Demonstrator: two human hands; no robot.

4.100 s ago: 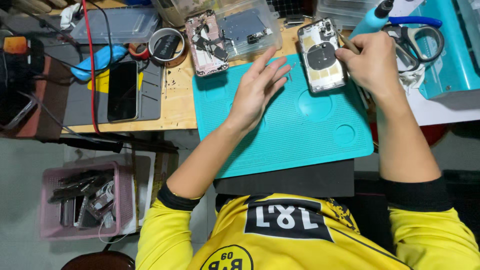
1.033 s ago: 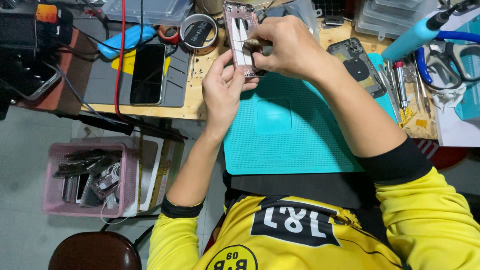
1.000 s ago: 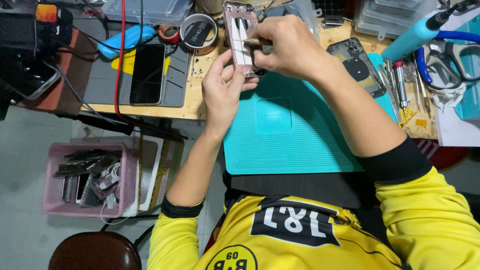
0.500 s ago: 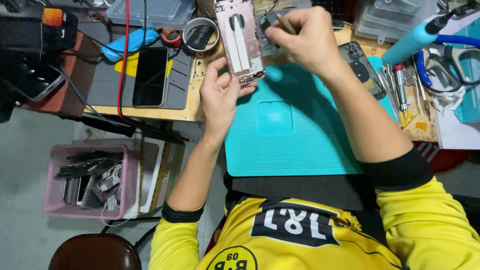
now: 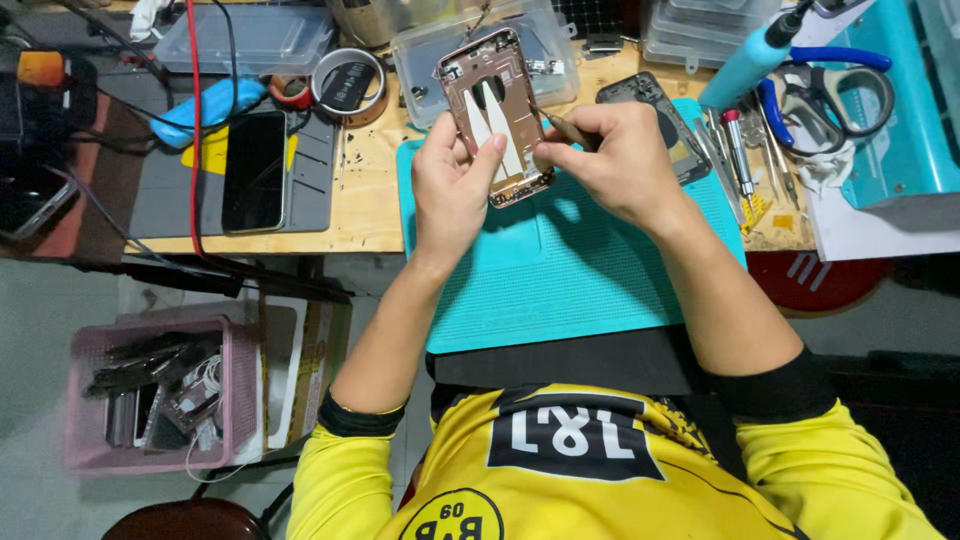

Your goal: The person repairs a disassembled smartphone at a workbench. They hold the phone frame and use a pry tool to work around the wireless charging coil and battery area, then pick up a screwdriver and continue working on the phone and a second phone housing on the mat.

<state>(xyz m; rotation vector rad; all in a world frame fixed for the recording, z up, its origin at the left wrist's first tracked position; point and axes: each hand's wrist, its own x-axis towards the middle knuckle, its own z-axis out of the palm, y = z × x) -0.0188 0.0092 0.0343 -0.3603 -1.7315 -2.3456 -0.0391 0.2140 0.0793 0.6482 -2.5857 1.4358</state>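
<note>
1. Holding a rose-gold phone housing [image 5: 497, 115] above the far edge of the teal work mat [image 5: 590, 270], the left hand [image 5: 455, 185] grips it from below, thumb laid across the lower inner face, fingers wrapped behind.
2. The housing stands tilted, open inner side toward the camera, with two pale strips visible inside; its top end overlaps a clear plastic box [image 5: 480, 50] behind it.
3. The right hand [image 5: 610, 165] sits just beside the housing on its right edge, fingers pinched narrow around a thin tool [image 5: 565, 128] whose tip meets the housing's right side. The tool's exact type cannot be told.
4. A second opened phone [image 5: 660, 125], dark inside, lies on the mat just behind the right hand, partly hidden by it.
5. To the right on the desk [image 5: 370, 190]: a light-blue handled tool [image 5: 745, 65], blue-handled scissors [image 5: 830, 85], and small screwdrivers [image 5: 735, 145].
6. To the left, well apart from both hands: a black phone [image 5: 253, 170] lying flat on a grey mat [image 5: 165, 195], a tape roll [image 5: 345, 85], and a red cable [image 5: 193, 120].
7. Below desk level on the left stands a pink basket [image 5: 85, 400] containing phone parts.
</note>
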